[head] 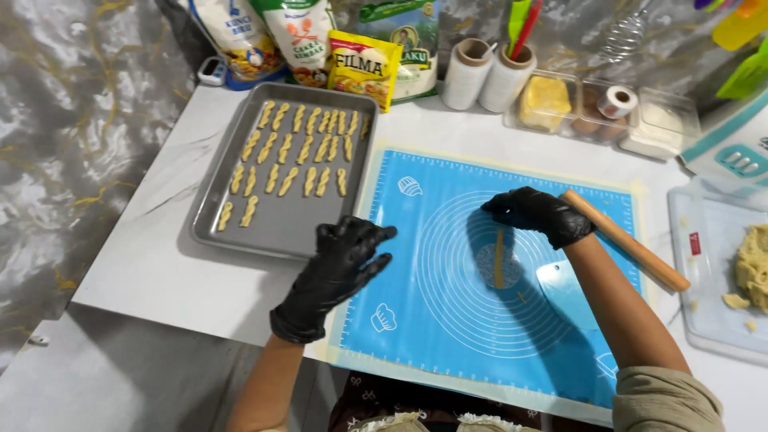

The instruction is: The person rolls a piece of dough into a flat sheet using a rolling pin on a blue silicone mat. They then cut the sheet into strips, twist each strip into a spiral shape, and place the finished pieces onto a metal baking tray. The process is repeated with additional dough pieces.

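Head view: gloved hands over blue baking mat (448, 320), dough strip at frame centre.
Right hand (538, 214), black glove, fingers bunched narrow, tips pinching top end of thin dough strip (499, 258) lying upright on mat centre. Left hand (340, 272) hovers at mat's left edge, fingers spread wide, holding nothing. Metal tray (280, 228) with rows of twisted dough pieces sits upper left. Wooden rolling pin (628, 242) right of right hand; translucent scraper (564, 284) just below it.
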